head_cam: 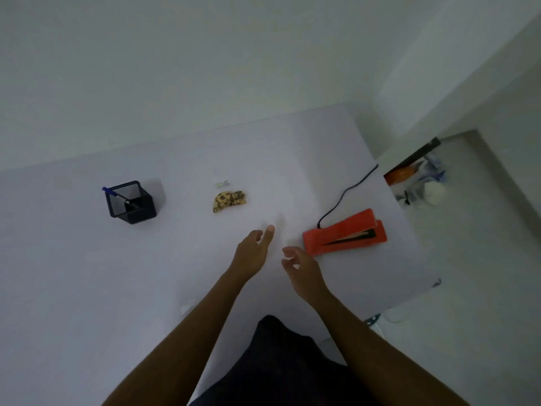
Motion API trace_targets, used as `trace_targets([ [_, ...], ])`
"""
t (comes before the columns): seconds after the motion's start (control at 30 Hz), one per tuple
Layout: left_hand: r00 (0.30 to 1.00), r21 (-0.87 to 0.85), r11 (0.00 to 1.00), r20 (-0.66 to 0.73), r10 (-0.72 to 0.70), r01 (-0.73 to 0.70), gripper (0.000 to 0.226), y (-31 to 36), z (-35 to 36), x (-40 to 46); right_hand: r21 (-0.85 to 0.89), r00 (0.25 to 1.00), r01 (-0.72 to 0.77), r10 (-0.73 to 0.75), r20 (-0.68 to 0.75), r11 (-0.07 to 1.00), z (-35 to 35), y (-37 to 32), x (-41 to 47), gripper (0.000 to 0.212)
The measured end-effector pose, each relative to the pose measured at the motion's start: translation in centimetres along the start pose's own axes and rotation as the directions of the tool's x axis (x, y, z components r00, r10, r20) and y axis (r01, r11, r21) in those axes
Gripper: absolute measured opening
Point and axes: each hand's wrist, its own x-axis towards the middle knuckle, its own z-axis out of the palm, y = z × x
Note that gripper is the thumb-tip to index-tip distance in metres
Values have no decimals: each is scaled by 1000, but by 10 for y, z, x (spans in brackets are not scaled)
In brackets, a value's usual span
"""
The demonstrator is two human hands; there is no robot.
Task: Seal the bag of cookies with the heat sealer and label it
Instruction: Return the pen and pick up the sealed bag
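Observation:
A small bag of cookies [229, 200] lies near the middle of the white table [73, 273], with a small white label [222, 184] just behind it. To the right sits an orange heat sealer [345, 232], its jaw raised, with a black cord [345, 194] running back off the table. My left hand [254, 249] hovers in front of the cookies, fingers spread and holding nothing. Beside it, my right hand [301, 266] hangs loosely curled and empty, just left of the sealer.
A black mesh pen holder [131, 202] with a blue pen [112, 193] stands at the left. The table's right edge drops to a floor area with an orange item and clutter [418, 177]. A white wall runs behind the table.

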Motion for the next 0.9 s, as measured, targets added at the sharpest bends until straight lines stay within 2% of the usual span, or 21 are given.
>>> trace_targets([
  [0.17, 994, 45, 999, 105, 0, -5, 90, 30, 56, -9, -50, 984, -175, 174, -32, 983, -76, 51, -13, 36],
  [0.27, 993, 57, 998, 112, -29, 23, 99, 46, 88, -3, -3, 934, -306, 300, -192, 952, -120, 80, -6, 35],
  [0.33, 993, 37, 998, 105, -62, 58, 95, 55, 109, 1, 125, 862, -346, 368, -349, 930, -148, 89, 3, 47],
  [0.4, 993, -6, 996, 82, -87, 88, 85, 64, 130, 3, 167, 847, -320, 361, -389, 933, -172, 97, 20, 67],
  [0.53, 995, -116, 988, 18, -99, 100, 94, 78, 163, 11, 52, 916, -251, 254, -311, 967, -191, 101, 54, 82],
  [0.67, 981, -192, 969, -85, -176, 158, 103, 90, 174, 22, 61, 948, -195, 204, -245, 979, -193, 91, 79, 87],
  [0.9, 939, -250, 950, -239, -249, 188, 90, 126, 139, 81, -27, 990, -87, 84, -115, 996, -197, 50, 164, 87],
])
